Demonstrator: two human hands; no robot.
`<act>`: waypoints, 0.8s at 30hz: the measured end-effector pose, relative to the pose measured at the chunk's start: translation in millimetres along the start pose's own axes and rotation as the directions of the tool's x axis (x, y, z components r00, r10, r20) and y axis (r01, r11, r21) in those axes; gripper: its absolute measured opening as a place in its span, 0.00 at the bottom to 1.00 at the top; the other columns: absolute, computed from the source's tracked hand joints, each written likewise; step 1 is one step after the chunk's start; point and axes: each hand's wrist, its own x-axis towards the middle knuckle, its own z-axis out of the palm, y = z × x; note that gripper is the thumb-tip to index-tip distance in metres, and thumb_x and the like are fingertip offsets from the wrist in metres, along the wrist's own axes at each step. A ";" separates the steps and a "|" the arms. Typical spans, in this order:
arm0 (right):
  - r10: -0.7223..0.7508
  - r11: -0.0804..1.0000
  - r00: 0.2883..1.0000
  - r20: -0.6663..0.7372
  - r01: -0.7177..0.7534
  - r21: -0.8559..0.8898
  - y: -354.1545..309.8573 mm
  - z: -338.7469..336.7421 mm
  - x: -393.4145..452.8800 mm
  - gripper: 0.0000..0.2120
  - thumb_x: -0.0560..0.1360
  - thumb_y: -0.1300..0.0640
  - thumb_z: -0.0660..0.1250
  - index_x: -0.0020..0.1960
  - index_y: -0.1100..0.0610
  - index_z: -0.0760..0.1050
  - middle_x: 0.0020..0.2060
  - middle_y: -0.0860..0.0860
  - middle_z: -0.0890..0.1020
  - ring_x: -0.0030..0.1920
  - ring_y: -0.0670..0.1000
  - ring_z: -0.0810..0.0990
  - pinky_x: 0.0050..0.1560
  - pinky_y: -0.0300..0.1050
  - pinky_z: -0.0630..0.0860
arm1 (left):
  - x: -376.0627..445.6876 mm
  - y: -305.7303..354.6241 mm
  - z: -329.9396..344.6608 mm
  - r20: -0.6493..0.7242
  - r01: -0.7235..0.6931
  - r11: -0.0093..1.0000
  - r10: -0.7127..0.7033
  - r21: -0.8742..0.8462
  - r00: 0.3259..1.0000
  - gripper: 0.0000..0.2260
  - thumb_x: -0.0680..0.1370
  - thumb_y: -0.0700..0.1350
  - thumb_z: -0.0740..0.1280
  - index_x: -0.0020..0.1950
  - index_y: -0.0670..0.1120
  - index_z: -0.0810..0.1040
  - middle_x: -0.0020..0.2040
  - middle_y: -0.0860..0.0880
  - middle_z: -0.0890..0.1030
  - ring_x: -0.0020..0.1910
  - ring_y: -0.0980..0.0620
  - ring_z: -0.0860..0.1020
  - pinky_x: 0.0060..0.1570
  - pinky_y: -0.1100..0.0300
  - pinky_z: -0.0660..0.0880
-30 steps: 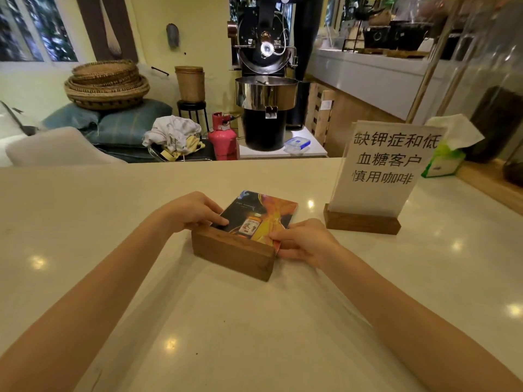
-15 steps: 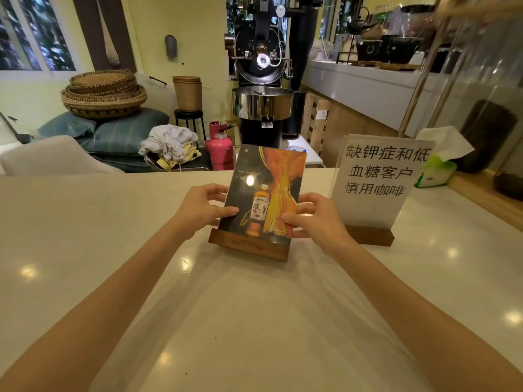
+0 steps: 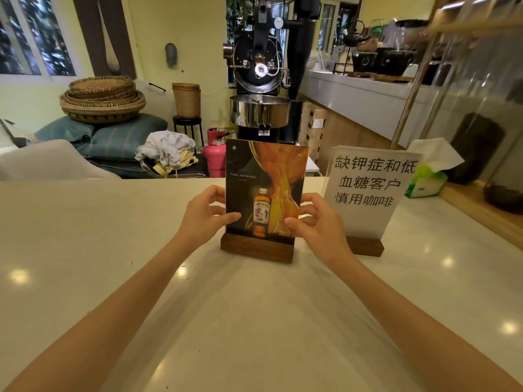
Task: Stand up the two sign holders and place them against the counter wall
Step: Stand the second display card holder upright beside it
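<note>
Whisky sign (image 3: pixel 266 190) upright on counter (image 3: pixel 85 250), pinched at both side edges: left hand (image 3: pixel 202 216) at 9 o'clock, right hand (image 3: pixel 317 222) at 3. Text sign (image 3: pixel 368 188) just beside at 3 o'clock, nearer right hand.

Both hands, left hand (image 3: pixel 202 216) and right hand (image 3: pixel 317 222), pinch the upright bottle sign holder (image 3: pixel 264 199) on the worktop (image 3: pixel 85 250), beside the white text sign holder (image 3: pixel 368 193).

Counter (image 3: pixel 85 250): pale, smooth, glossy, lamp glints. Whisky sign holder (image 3: pixel 266 190): glossy clear panel over print, dark matt wood base. Text sign holder (image 3: pixel 368 190): white paper, wood base. Upper left: coarse woven baskets (image 3: pixel 102 99). Top centre: polished metal drum (image 3: pixel 259 110).
</note>
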 end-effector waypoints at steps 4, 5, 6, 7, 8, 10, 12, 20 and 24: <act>-0.042 0.997 0.998 -0.039 0.039 -0.065 6.3 0.5 -2.2 0.15 0.71 0.61 0.70 0.54 0.55 0.69 0.38 0.38 0.76 0.38 0.38 0.78 0.35 0.23 0.75 | -3.6 -0.7 2.5 -0.027 -0.042 0.998 0.043 0.056 0.999 0.14 0.69 0.38 0.73 0.49 0.45 0.71 0.47 0.48 0.78 0.45 0.47 0.78 0.46 0.57 0.77; -0.049 0.996 0.998 -0.045 0.046 -0.081 7.1 0.8 -2.9 0.16 0.71 0.61 0.70 0.55 0.56 0.69 0.37 0.38 0.75 0.37 0.37 0.77 0.34 0.21 0.73 | -4.5 -0.8 2.6 -0.032 -0.051 0.997 0.053 0.061 0.998 0.14 0.69 0.38 0.73 0.49 0.44 0.72 0.47 0.48 0.78 0.45 0.48 0.78 0.47 0.57 0.76; -0.055 0.994 0.997 -0.049 0.050 -0.096 7.9 1.1 -3.5 0.16 0.71 0.61 0.70 0.56 0.57 0.70 0.37 0.37 0.74 0.37 0.36 0.76 0.34 0.19 0.72 | -5.5 -0.6 2.9 -0.034 -0.056 0.996 0.058 0.064 0.998 0.14 0.69 0.37 0.73 0.50 0.43 0.73 0.46 0.48 0.79 0.45 0.48 0.78 0.47 0.57 0.76; -0.061 0.993 0.997 -0.052 0.055 -0.108 8.7 1.2 -3.9 0.17 0.71 0.60 0.70 0.57 0.57 0.70 0.38 0.39 0.75 0.37 0.35 0.75 0.33 0.19 0.71 | -6.4 -0.2 3.3 -0.036 -0.059 0.996 0.061 0.066 0.997 0.14 0.69 0.37 0.73 0.50 0.43 0.73 0.46 0.47 0.79 0.45 0.47 0.78 0.48 0.57 0.76; -0.068 0.991 0.996 -0.055 0.062 -0.117 9.4 1.2 -4.0 0.17 0.71 0.60 0.70 0.57 0.58 0.70 0.39 0.41 0.75 0.37 0.35 0.75 0.33 0.19 0.71 | -7.2 0.1 3.9 -0.041 -0.061 0.996 0.063 0.068 0.997 0.14 0.69 0.37 0.73 0.50 0.43 0.73 0.46 0.47 0.79 0.46 0.47 0.78 0.49 0.56 0.76; -0.080 0.989 0.995 -0.057 0.073 -0.127 10.2 1.2 -3.9 0.17 0.71 0.60 0.70 0.58 0.59 0.70 0.42 0.45 0.77 0.37 0.36 0.75 0.33 0.19 0.71 | -8.9 0.6 5.4 -0.056 -0.057 0.995 0.062 0.077 0.997 0.13 0.69 0.38 0.72 0.49 0.45 0.72 0.47 0.48 0.78 0.47 0.48 0.77 0.50 0.55 0.76; -0.082 0.988 0.995 -0.058 0.074 -0.132 10.1 1.4 -3.9 0.17 0.71 0.60 0.70 0.58 0.59 0.70 0.43 0.46 0.76 0.38 0.36 0.75 0.33 0.19 0.71 | -10.8 0.4 7.4 -0.069 -0.050 0.995 0.055 0.082 0.996 0.13 0.70 0.38 0.72 0.51 0.44 0.71 0.48 0.48 0.78 0.48 0.48 0.77 0.50 0.55 0.75; -0.019 0.992 0.997 -0.074 0.010 -0.123 8.3 3.5 -7.8 0.16 0.72 0.59 0.69 0.57 0.59 0.69 0.43 0.48 0.77 0.42 0.44 0.77 0.33 0.16 0.68 | -21.6 0.9 19.9 -0.153 0.023 0.996 -0.010 0.081 0.988 0.17 0.74 0.42 0.69 0.59 0.43 0.68 0.57 0.43 0.78 0.50 0.51 0.74 0.47 0.58 0.73; 0.022 0.997 0.999 -0.037 -0.024 -0.068 8.0 -1.3 -12.7 0.16 0.73 0.59 0.68 0.58 0.57 0.68 0.44 0.48 0.79 0.41 0.40 0.78 0.36 0.22 0.72 | -27.0 2.5 22.8 -0.123 0.043 0.997 -0.036 0.063 0.992 0.19 0.74 0.45 0.68 0.61 0.44 0.67 0.57 0.42 0.79 0.49 0.51 0.74 0.44 0.61 0.71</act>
